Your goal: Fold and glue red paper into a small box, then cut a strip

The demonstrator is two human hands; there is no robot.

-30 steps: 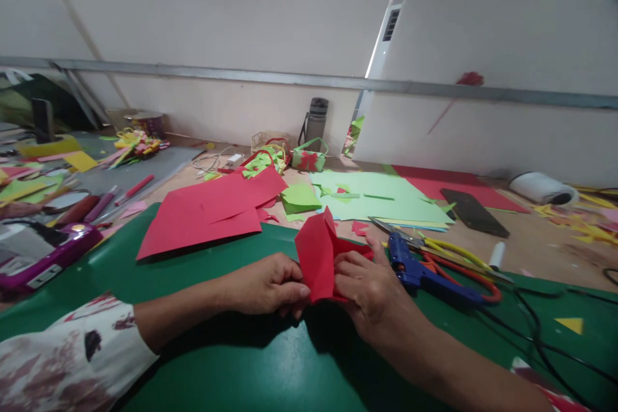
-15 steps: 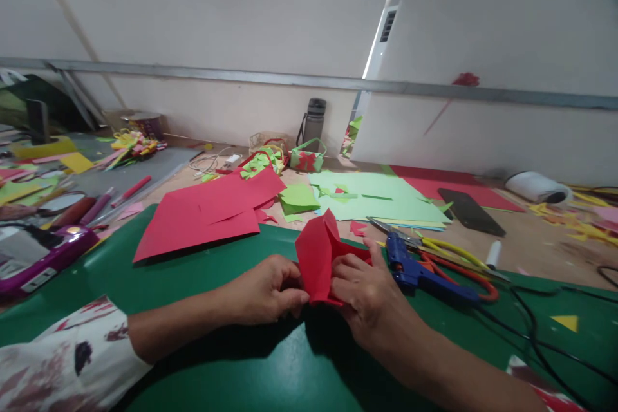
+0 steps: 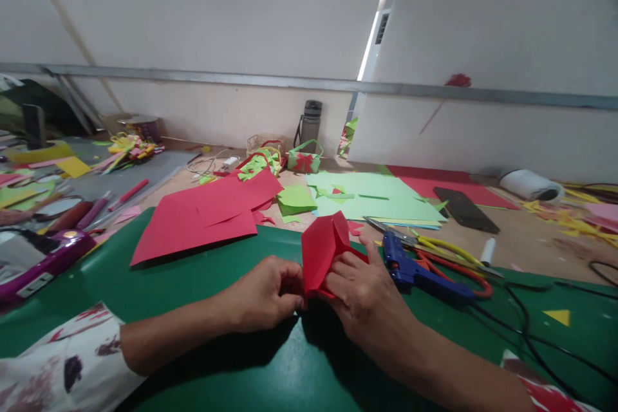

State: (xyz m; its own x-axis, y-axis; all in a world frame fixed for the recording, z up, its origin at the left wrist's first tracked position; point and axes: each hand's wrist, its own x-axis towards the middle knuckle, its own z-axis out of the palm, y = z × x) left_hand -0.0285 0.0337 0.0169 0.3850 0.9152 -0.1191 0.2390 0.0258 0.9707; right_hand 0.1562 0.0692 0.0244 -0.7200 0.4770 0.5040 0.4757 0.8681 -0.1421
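Observation:
A folded red paper piece (image 3: 318, 248), standing up like a small open box, is held between my two hands over the green mat (image 3: 232, 360). My left hand (image 3: 268, 293) pinches its lower left edge between thumb and fingers. Several fingers of my right hand (image 3: 360, 290) reach into the fold from the right and grip it, with the index finger raised. The right thumb is hidden behind the hand. Close by on the right lies a blue hot glue gun (image 3: 425, 277), beside scissors (image 3: 444, 248) with yellow and orange handles.
Red paper sheets (image 3: 193, 219) lie at the left, with green paper pieces (image 3: 295, 199) beside them. Behind are pale green sheets (image 3: 386, 190), a black phone (image 3: 466, 209), a small green paper basket (image 3: 304, 162) and a grey bottle (image 3: 310, 125). Black cords (image 3: 524, 322) run across the right.
The red paper has turned and tipped slightly rightward between my hands. My right fingers sit a little further left on it. The whole view has shifted slightly.

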